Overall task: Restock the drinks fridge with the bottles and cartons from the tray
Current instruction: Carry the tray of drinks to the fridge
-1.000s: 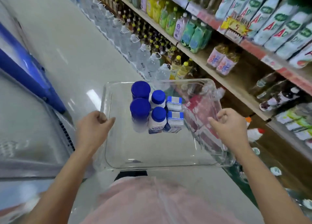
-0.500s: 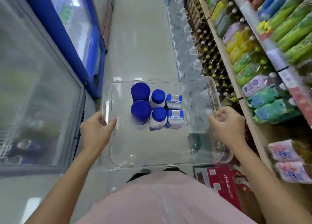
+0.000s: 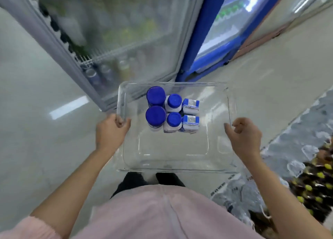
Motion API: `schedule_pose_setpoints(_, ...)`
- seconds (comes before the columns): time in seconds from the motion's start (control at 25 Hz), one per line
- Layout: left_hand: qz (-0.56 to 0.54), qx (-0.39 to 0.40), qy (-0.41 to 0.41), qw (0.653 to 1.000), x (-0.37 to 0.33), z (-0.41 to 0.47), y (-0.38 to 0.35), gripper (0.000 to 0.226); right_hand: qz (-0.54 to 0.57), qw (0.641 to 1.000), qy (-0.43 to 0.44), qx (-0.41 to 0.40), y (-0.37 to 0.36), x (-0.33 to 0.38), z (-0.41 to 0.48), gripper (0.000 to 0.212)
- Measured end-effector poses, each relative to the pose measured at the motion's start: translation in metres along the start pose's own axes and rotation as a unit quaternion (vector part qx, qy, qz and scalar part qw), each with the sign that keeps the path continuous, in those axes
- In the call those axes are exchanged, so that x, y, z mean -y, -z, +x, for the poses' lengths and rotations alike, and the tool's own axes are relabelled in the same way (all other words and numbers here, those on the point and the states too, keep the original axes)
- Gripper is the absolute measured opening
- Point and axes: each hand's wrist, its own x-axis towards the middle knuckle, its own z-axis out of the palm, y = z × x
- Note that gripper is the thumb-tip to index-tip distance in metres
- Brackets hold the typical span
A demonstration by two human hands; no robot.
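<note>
I carry a clear plastic tray (image 3: 173,165) at waist height. My left hand (image 3: 110,130) grips its left rim and my right hand (image 3: 243,136) grips its right rim. Standing in the tray's far half are two large bottles with wide blue caps (image 3: 155,105), two smaller white bottles with blue caps (image 3: 173,110) and two small blue-and-white cartons (image 3: 190,114). Just beyond the tray is the drinks fridge (image 3: 126,31), its fogged glass door shut, with blurred bottles on wire shelves behind it.
A second cooler with a blue frame (image 3: 225,31) stands right of the fridge. Shrink-wrapped packs of bottles (image 3: 297,148) line the floor at the right. Pale glossy floor (image 3: 36,130) stretches to the left.
I have turned left from the aisle and its shelves, so the glass-door fridge is now straight ahead. Both hands keep the same hold on the tray; the drinks have not shifted.
</note>
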Motion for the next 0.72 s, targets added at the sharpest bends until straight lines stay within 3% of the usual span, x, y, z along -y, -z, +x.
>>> schedule_pose_setpoints(0.2, 0.022, -0.069, 0.094, 0.993, 0.068, -0.012, 0.006, 0.034, 0.016, 0.994, 0.058, 0.094, -0.082, 0.018, 0.031, 0.020)
schedule_pose_setpoints(0.4, 0.037, -0.083, 0.173, 0.981, 0.135, -0.016, -0.016, 0.038, -0.006, 0.983, 0.098, 0.155, -0.171, 0.013, 0.043, 0.020)
schedule_pose_setpoints(0.72, 0.054, -0.082, 0.271, 0.958, 0.292, -0.002, -0.145, 0.035, -0.063, 0.961, 0.157, 0.218, -0.362, -0.052, 0.059, 0.021)
